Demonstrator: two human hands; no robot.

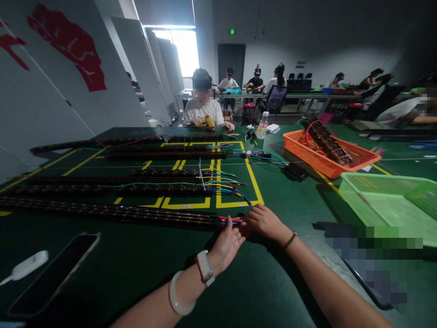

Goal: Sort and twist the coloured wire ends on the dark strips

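A long dark bundle (136, 212) of rod-like strips lies across the near part of the green table. Red and blue wires (225, 219) come out of its right end. My left hand (227, 243), palm turned up, is at these wires with its thumb raised and fingers partly curled. My right hand (264, 221) closes over the wire ends, its fingertips meeting the left fingers. What is pinched there is mostly hidden. Just behind, another dark bundle (150, 188) lies parallel, with blue, yellow and red wires (225, 184) at its right end and a white tie standing up.
An orange basket (331, 171) with a dark bundle and a green basket (362, 207) stand to the right. A phone (54, 273) lies at the near left. Across the table a person (205, 107) holds a yellow heat gun (209, 123). A bottle (262, 125) stands nearby.
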